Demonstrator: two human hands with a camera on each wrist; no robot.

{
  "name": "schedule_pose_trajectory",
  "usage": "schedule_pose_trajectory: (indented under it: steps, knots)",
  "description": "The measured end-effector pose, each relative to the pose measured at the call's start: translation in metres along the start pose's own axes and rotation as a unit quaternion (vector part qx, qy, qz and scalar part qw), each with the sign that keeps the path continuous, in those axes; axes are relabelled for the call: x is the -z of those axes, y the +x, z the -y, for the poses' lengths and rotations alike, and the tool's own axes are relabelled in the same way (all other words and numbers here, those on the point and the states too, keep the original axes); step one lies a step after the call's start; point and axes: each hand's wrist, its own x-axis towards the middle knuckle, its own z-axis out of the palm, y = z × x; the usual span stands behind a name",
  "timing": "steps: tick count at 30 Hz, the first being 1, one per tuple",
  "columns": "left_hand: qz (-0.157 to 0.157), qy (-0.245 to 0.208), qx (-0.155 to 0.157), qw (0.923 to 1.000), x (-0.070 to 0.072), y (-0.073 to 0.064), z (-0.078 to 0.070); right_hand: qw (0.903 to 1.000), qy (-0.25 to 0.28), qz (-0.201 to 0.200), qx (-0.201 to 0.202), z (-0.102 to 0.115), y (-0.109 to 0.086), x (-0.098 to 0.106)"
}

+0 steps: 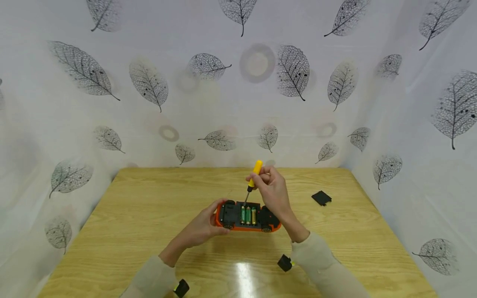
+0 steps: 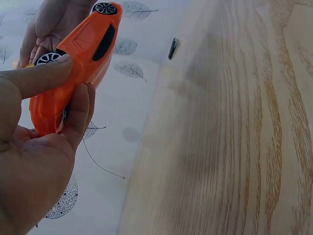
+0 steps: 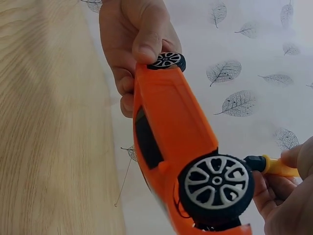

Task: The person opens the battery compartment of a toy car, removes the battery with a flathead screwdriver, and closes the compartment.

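Note:
An orange toy car [image 1: 273, 227] is held upside down above the table, its black underside facing up. Three batteries [image 1: 248, 215] lie side by side in its open compartment, two green and one partly gold. My left hand [image 1: 201, 223] grips one end of the car, thumb along the near side; in the left wrist view the thumb presses by a wheel [image 2: 47, 58]. My right hand [image 1: 275, 192] pinches a yellow-handled screwdriver [image 1: 257, 167]. The screwdriver's tip reaches the compartment's far edge by the left battery; whether it touches is too small to tell.
A black battery cover [image 1: 321, 198] lies on the wooden table [image 1: 156, 194] to the right. Wrist cameras [image 1: 285, 263] sit under both sleeves. A leaf-patterned white curtain [image 1: 223, 103] stands behind the table and along its sides.

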Motion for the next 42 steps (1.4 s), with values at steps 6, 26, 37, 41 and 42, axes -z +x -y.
schedule_pose_trajectory:
  steps: [6, 26, 37, 41, 42]
  knots:
    - [-0.003, 0.0, 0.004, 1.0, -0.001, 0.0, -0.001, 1.0, -0.003, 0.006, 0.003, -0.001, -0.002, -0.003]
    - [-0.007, -0.032, 0.002, 0.9995, -0.002, -0.002, 0.001, 0.9992, -0.019, 0.034, 0.005, 0.002, -0.001, -0.006]
    - [0.001, -0.025, -0.015, 0.9996, -0.004, -0.003, 0.001, 0.9971, 0.0, 0.023, -0.073, -0.011, 0.014, 0.0]
    - [0.001, -0.02, -0.021, 0.9996, -0.005, -0.003, 0.001, 0.9971, -0.006, 0.025, -0.072, -0.011, 0.016, 0.0]
    - [0.001, -0.021, -0.021, 0.9996, -0.005, -0.003, 0.001, 0.9971, -0.006, 0.025, -0.071, -0.011, 0.016, 0.0]
